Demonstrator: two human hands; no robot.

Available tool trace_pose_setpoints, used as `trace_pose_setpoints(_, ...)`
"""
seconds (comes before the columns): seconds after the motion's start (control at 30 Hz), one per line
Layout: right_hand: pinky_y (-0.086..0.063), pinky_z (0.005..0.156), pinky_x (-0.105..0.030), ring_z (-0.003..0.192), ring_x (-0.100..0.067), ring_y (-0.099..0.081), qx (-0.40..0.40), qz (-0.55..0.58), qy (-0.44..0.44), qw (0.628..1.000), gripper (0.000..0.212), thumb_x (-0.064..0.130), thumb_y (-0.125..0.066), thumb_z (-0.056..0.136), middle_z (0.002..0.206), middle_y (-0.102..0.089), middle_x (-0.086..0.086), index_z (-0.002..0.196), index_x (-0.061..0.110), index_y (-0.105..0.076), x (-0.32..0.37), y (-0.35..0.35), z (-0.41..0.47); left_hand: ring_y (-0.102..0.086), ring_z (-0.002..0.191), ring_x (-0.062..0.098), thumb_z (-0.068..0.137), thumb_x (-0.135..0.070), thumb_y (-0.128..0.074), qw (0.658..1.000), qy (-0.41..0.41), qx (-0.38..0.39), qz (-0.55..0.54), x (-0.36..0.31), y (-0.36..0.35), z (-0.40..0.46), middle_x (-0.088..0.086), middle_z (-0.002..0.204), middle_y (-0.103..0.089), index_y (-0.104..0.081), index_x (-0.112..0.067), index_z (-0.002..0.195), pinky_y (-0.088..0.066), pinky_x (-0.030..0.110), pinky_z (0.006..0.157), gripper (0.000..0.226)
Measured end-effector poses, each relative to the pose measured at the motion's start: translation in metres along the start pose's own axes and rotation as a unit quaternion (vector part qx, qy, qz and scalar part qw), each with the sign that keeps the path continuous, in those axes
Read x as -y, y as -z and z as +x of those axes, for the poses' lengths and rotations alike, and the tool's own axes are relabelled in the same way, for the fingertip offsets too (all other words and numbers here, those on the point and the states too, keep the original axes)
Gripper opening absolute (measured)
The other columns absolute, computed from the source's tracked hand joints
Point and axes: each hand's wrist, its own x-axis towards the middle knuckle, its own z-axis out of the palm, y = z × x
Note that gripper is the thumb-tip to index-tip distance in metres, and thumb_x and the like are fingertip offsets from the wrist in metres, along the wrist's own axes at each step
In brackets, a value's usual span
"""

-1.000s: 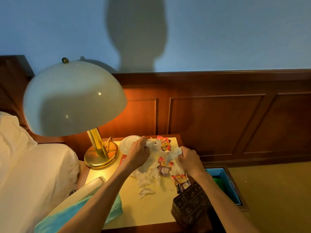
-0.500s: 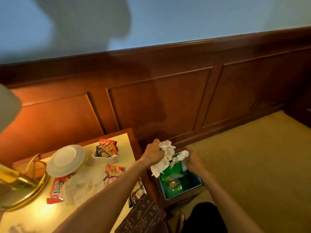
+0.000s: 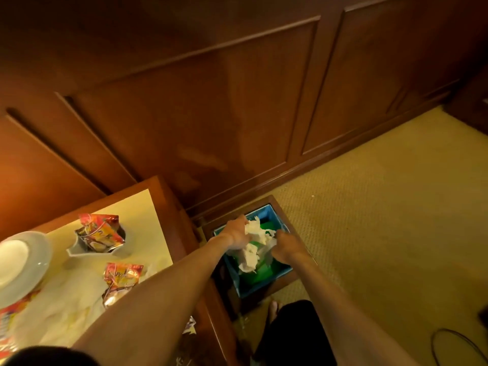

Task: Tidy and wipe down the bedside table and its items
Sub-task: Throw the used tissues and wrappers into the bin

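1. Tissue [image 3: 253, 244], a crumpled white wad, sits between my two hands directly over the open bin [image 3: 277, 277], its lower end hanging down inside the blue liner.
2. My left hand [image 3: 235, 235] grips the wad's upper left side, fingers curled round it; the forearm reaches across the table [image 3: 137, 207] corner.
3. My right hand [image 3: 287, 245] pinches the wad's right side, fingers bent into the paper.
4. In the bin I see green material under the tissue; the bin stands on the carpet [image 3: 383, 220] just beside the table, near the wood wall panel [image 3: 237, 101].
5. On the table top, a small white holder [image 3: 76, 250] carries a red-orange sachet [image 3: 101, 232]; a second sachet [image 3: 121, 277] lies nearer me, partly under my left forearm.
6. A white saucer [image 3: 19, 262] lies at the left edge, with more loose paper [image 3: 66, 307] spread on the top below it; a red packet [image 3: 8, 328] shows at the far left, too blurred to read.
7. A bare foot [image 3: 274, 310] shows on the carpet beneath the bin.
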Motion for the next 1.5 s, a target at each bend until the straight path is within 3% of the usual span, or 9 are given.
trace_pose_setpoints(0.13,-0.042,0.097,-0.036,0.128,-0.033,-0.046,-0.003,0.003,0.007,1.000,0.054,0.020,-0.056,0.092,0.143,-0.044,-0.017,0.142,0.007,-0.037,-0.003,-0.002,0.008,-0.049,0.125,0.029,0.089,-0.036,-0.068,1.000,0.000,0.026,-0.014,0.003,-0.007,0.010,0.010,0.144,-0.043,-0.037,-0.017,0.141,-0.042,0.031,0.086,0.063)
trace_pose_setpoints(0.33,-0.039,0.099,-0.033,0.129,-0.030,-0.045,-0.023,0.045,0.043,0.998,0.058,0.014,-0.058,0.090,0.142,-0.046,-0.015,0.144,0.008,-0.037,-0.001,0.002,-0.009,-0.036,0.140,0.026,0.092,-0.039,-0.062,0.999,-0.008,0.048,0.018,0.005,-0.007,0.003,0.007,0.155,-0.033,-0.025,-0.018,0.153,-0.034,0.035,0.113,0.074)
trace_pose_setpoints(0.57,-0.051,0.088,-0.040,0.108,-0.029,-0.060,-0.106,0.111,0.113,0.982,0.045,0.003,-0.048,0.094,0.134,-0.057,-0.012,0.138,0.011,-0.049,0.026,0.023,-0.064,-0.052,0.124,0.019,0.092,-0.049,-0.057,0.993,-0.093,0.065,0.036,-0.001,0.041,-0.058,0.002,0.143,-0.051,-0.048,-0.019,0.141,-0.044,0.035,0.104,0.058)
trace_pose_setpoints(0.67,-0.045,0.055,-0.019,0.073,-0.012,-0.058,-0.133,0.154,0.171,0.964,0.039,0.007,-0.052,0.097,0.125,-0.060,-0.007,0.135,0.016,-0.052,0.063,0.034,-0.107,-0.058,0.113,0.014,0.092,-0.045,-0.059,0.987,-0.154,-0.036,0.013,0.015,0.072,-0.122,-0.002,0.128,-0.061,-0.056,-0.020,0.132,-0.047,0.030,0.095,0.047)
trace_pose_setpoints(0.83,-0.048,0.091,-0.023,0.110,-0.016,-0.059,-0.171,0.166,0.323,0.916,0.030,0.007,-0.058,0.092,0.120,-0.063,0.000,0.121,0.017,-0.063,0.147,0.022,-0.183,-0.063,0.092,0.003,0.091,-0.037,-0.063,0.957,-0.188,-0.212,-0.066,0.082,0.100,-0.235,-0.008,0.108,-0.068,-0.066,-0.021,0.119,-0.049,0.011,0.079,0.032)
trace_pose_setpoints(0.97,-0.049,0.082,-0.018,0.097,-0.011,-0.062,-0.138,0.122,0.384,0.905,0.030,0.010,-0.061,0.091,0.121,-0.061,0.003,0.120,0.019,-0.064,0.205,-0.010,-0.224,-0.065,0.091,0.006,0.090,-0.028,-0.065,0.926,-0.163,-0.318,-0.123,0.142,0.100,-0.299,-0.008,0.103,-0.070,-0.071,-0.017,0.111,-0.056,0.026,0.082,0.024)
trace_pose_setpoints(1.13,-0.048,0.086,-0.030,0.109,-0.019,-0.058,-0.113,0.028,0.320,0.940,0.033,0.020,-0.064,0.089,0.127,-0.058,0.000,0.123,0.022,-0.062,0.241,-0.048,-0.228,-0.064,0.082,0.007,0.086,-0.021,-0.072,0.891,-0.092,-0.425,-0.134,0.210,0.079,-0.338,-0.002,0.105,-0.071,-0.072,-0.013,0.106,-0.052,0.014,0.069,0.021)
trace_pose_setpoints(1.3,-0.051,0.090,-0.035,0.113,-0.029,-0.057,-0.084,-0.175,0.209,0.959,0.037,0.025,-0.062,0.085,0.124,-0.059,-0.010,0.120,0.015,-0.059,0.246,-0.074,-0.216,-0.051,0.117,0.016,0.076,-0.040,-0.078,0.935,0.012,-0.356,-0.004,0.252,0.047,-0.339,-0.003,0.132,-0.054,-0.060,-0.026,0.122,-0.044,0.029,0.099,0.052)
trace_pose_setpoints(1.5,-0.051,0.082,-0.033,0.110,-0.031,-0.062,-0.106,-0.235,0.192,0.947,0.032,0.020,-0.063,0.088,0.120,-0.064,-0.012,0.118,0.009,-0.062,0.246,-0.093,-0.204,-0.024,0.143,0.030,0.067,-0.053,-0.081,0.961,0.058,-0.256,0.083,0.264,0.011,-0.322,0.005,0.159,-0.016,-0.033,-0.036,0.145,-0.041,0.043,0.108,0.093)
